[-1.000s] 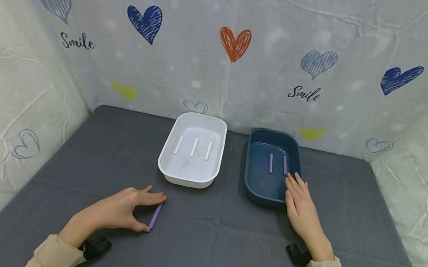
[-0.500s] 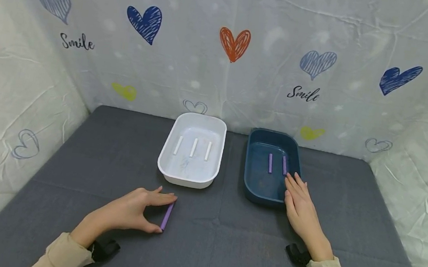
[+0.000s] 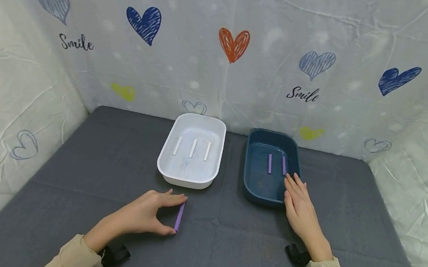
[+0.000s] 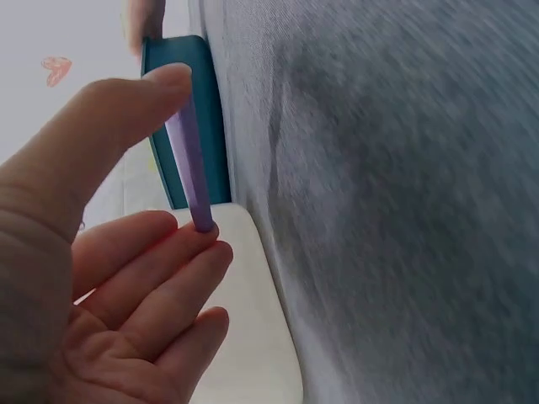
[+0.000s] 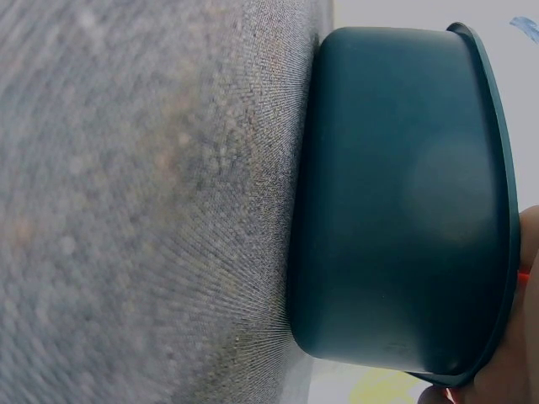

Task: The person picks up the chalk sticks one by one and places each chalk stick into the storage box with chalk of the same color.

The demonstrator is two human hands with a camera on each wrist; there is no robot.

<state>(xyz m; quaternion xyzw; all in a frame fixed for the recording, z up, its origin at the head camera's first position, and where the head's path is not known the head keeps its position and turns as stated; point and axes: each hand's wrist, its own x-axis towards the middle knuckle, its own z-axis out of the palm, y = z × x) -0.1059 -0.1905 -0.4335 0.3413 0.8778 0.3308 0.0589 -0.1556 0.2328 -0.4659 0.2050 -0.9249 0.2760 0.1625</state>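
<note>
My left hand [image 3: 143,212] holds a purple chalk stick [image 3: 180,217] by its two ends, between thumb and fingertips, over the table in front of the white tray [image 3: 188,182]. In the left wrist view the thumb presses one end of the chalk [image 4: 192,168] and a fingertip the other. My right hand [image 3: 304,210] rests on the near right corner of the dark blue tray [image 3: 258,196], its fingers straight over the rim. Two purple chalk sticks [image 3: 270,164] lie in that tray. The right wrist view shows mostly the blue tray's outer wall [image 5: 404,202].
Three white chalk sticks [image 3: 193,148] lie side by side in the white tray. Both trays stand at the back of the grey cloth-covered table [image 3: 223,258], with a gap between them. A pale curtain [image 3: 181,68] printed with hearts hangs behind and at the sides.
My left hand has moved to the right with the purple chalk stick, now in front of the white tray. The right hand and both trays have stayed in place.
</note>
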